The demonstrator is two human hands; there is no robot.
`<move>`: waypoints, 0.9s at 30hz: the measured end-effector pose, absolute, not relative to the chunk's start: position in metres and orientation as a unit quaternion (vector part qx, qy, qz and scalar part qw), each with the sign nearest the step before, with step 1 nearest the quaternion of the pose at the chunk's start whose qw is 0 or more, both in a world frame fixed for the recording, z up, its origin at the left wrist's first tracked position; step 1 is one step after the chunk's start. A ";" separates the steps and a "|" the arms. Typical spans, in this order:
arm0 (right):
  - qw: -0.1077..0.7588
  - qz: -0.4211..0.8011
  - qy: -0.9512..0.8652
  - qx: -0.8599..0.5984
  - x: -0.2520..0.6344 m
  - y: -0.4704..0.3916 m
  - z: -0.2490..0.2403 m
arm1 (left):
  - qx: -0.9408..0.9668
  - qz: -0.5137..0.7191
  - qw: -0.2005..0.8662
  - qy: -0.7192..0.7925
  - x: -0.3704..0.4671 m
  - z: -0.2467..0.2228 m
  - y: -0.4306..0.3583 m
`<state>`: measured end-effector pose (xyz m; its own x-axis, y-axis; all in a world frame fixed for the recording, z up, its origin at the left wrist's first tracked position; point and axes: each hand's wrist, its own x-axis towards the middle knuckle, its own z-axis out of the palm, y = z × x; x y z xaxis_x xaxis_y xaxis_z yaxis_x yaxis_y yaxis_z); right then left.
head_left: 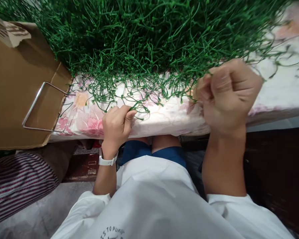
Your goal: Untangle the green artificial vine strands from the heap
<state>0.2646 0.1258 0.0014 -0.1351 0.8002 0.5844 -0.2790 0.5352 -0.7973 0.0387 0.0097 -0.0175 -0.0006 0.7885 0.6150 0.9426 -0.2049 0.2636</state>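
A big heap of thin green plastic stems [139, 36] with small budded tips spreads over the far part of the table. My left hand [117, 124], with a white watch band on its wrist, is closed at the table's near edge. A few green stem ends [141, 108] stick out beside its thumb and finger. To the right, my right hand [229, 93] is raised in a fist over the heap's near edge, slightly blurred. Whatever its fingers hold is hidden, though stems lie just behind it.
The table has a flowered cloth [94, 122]. At the left stands an open cardboard box [17, 89] with a bent metal wire frame [35, 103] against it. A person's striped garment [20, 182] shows at lower left. Loose stems [276, 64] lie at the right.
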 end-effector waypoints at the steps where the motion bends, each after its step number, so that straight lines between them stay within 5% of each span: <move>1: 0.615 0.419 -0.631 -0.219 0.265 0.125 0.002 | -0.700 -0.339 0.118 -0.617 0.039 -0.018 0.010; 14: 0.505 0.206 -0.792 -0.273 0.252 0.139 0.023 | -0.710 -0.350 0.179 -0.584 0.040 -0.016 0.013; 21: 0.381 -0.020 -0.851 -0.361 0.252 0.156 0.040 | -0.698 -0.338 0.165 -0.609 0.041 -0.015 0.009; 27: 0.362 0.156 -0.895 -0.210 0.234 0.116 0.031 | -0.702 -0.365 0.142 -0.595 0.042 -0.015 0.007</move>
